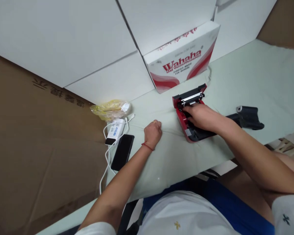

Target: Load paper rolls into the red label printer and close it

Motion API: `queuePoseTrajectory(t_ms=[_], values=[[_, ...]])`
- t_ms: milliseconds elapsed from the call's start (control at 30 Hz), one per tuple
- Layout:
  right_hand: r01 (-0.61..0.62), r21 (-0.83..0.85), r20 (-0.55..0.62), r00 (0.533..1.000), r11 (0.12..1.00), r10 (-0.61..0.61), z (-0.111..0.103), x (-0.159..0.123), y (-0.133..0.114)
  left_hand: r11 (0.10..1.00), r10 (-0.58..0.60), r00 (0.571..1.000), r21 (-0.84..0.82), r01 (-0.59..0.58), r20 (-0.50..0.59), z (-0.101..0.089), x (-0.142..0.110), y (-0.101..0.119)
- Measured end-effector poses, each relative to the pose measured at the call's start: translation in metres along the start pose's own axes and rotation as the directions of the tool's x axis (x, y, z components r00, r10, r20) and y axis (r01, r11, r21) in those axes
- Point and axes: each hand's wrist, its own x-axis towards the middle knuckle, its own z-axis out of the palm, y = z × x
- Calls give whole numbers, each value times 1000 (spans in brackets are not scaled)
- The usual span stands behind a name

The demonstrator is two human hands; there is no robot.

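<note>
My right hand [200,117] stretches out to one o'clock, fingers curled, grasping inside the open red-and-black printer [179,112]. My left hand [153,133] rests clenched and empty on the bench [259,75] at twelve o'clock.

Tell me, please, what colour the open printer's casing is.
The printer casing is red with black inner parts, as the head view shows.

Under the right hand [202,117], the printer [179,112] is shiny red plastic with a smooth metal bar [192,98]. Near the left hand [153,133], the phone [122,152] is glossy black glass, and the bag [110,110] is thin, crinkly plastic. The left hand rests on soft, matt cloth [176,160].
</note>
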Motion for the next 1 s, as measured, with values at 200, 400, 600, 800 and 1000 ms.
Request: queuePoseTrajectory(t_ms=[200, 400, 600, 800, 1000], values=[[258, 131, -536, 831, 957, -150, 12, -80, -4, 880, -31, 988, -473, -46, -154, -18, 8, 2], [214, -45, -639, 745, 976, -193, 57, -124, -20, 595, 115, 928, -724, -349, -354, -69, 33, 56], [170, -23, -652, 744, 985, -144, 76, -129, -18, 541, 213, 916, -739, -400, -340, -96, 14, 85], [157, 1, -657, 744, 988, -118, 82, -131, -19, 681, 526, 808, -438, -587, -265, -74, -28, 85], [162, 41, -648, 756, 986, -97, 85, -131, -16, 708, 484, 825, -423, -565, -292, -48, -38, 95]])
